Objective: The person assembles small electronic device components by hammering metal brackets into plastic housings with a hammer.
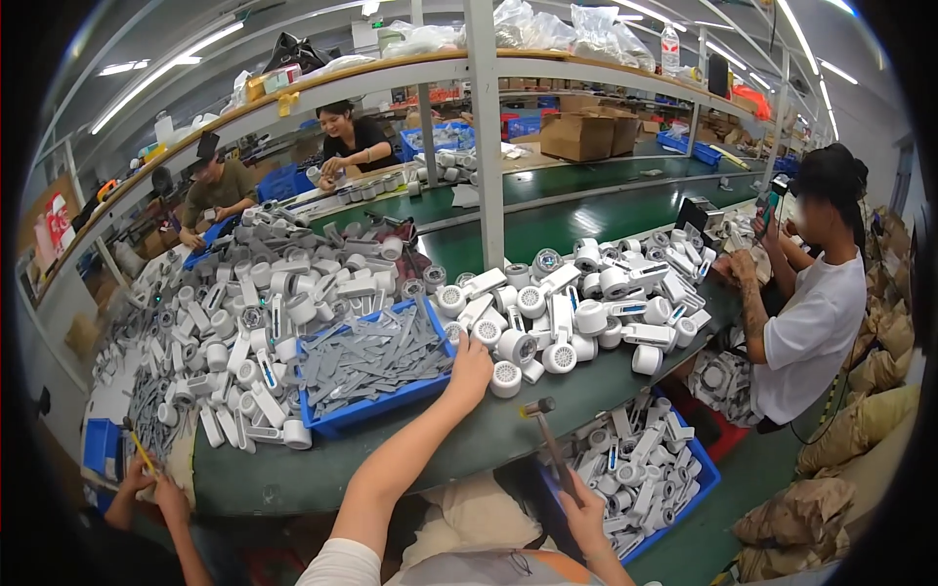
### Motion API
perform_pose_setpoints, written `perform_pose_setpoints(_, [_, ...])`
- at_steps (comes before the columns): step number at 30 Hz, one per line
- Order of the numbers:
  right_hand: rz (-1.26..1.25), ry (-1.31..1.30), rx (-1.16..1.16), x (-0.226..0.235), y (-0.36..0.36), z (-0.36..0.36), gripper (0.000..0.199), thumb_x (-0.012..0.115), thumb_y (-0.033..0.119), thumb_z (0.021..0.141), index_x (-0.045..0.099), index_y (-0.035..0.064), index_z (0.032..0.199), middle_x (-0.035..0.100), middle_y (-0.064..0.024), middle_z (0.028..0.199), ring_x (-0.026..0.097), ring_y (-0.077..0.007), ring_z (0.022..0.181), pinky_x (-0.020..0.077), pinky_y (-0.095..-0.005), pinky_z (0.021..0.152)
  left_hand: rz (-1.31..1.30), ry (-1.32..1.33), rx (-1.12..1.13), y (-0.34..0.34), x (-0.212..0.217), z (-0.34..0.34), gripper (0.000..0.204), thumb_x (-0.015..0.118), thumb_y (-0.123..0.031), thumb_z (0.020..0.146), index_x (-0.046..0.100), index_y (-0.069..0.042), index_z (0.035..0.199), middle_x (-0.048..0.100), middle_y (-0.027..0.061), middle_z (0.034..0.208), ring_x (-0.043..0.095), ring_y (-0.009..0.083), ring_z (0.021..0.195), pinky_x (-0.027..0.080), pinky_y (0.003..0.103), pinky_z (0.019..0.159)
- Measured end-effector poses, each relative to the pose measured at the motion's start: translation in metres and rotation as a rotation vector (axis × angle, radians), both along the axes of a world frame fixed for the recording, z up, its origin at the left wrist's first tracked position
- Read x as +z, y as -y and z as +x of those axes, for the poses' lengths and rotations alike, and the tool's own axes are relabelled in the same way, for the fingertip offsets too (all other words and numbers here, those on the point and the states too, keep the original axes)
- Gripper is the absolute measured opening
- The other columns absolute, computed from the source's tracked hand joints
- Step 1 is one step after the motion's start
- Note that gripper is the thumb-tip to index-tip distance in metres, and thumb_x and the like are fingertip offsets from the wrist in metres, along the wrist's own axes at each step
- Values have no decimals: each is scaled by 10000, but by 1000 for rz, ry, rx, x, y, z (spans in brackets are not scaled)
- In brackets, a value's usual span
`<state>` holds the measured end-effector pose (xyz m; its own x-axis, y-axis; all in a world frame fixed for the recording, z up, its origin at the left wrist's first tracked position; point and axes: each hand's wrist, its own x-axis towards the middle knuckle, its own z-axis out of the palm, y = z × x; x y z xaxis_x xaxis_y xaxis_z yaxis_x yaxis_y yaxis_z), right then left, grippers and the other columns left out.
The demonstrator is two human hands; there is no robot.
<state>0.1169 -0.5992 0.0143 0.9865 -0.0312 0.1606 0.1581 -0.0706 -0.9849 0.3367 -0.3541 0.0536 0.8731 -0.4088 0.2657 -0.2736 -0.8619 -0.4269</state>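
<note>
My left hand (472,371) reaches to the near edge of a heap of white handheld fans (560,357), round grilled heads on flat handles. Its fingers are bent together against a white handheld fan (487,331); the fingertips are partly hidden. Low at the right, my right hand (585,516) is closed round the handle of a hammer (554,449), head up, held before the bench edge. Just left of my left hand stands a blue bin (391,397) full of flat grey plastic strips (366,354).
More fans and grey parts (239,322) cover the green bench (283,481) to the left. A blue crate (705,476) of fans sits below, right. A white post (484,146) rises behind the heap. Co-workers sit across, at right (816,313), and at left, whose hands (161,493) hold a yellow-handled tool.
</note>
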Motion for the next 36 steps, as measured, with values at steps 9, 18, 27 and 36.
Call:
perform_pose_setpoints(9, [-92, -46, -2, -2, 5, 7, 461, 622, -15, 800, 545, -5, 1255, 643, -36, 953, 560, -83, 839, 457, -224, 752, -555, -121, -264, 19, -3, -40, 550, 798, -359, 586, 504, -67, 949, 587, 103, 819, 582, 278, 832, 429, 385, 731])
perform_pose_setpoints(18, [-94, 11, 84, -18, -7, 16, 462, 636, -15, 793, 541, -29, 1245, 627, -29, 900, 549, -76, 763, 463, -220, 691, -439, 132, -50, -33, -24, -129, 639, 681, -453, 692, 523, -140, 1226, 499, 53, 892, 476, 229, 861, 371, 364, 782])
perform_pose_setpoints(27, [-128, 17, 165, -9, -26, 27, 449, 635, -12, 793, 545, -41, 1232, 633, -45, 847, 553, -87, 735, 464, -235, 670, -518, 274, -115, -103, 18, -168, 283, 650, -165, 767, 637, -112, 1045, 566, 55, 939, 536, 235, 879, 403, 374, 760])
perform_pose_setpoints(36, [-126, -38, 215, -17, -35, 30, 460, 631, -2, 799, 541, -13, 1251, 560, 0, 726, 472, -58, 589, 394, -212, 523, -440, 17, 11, -219, 49, -47, 232, 727, -157, 684, 658, -130, 903, 592, 43, 973, 530, 275, 979, 430, 399, 820])
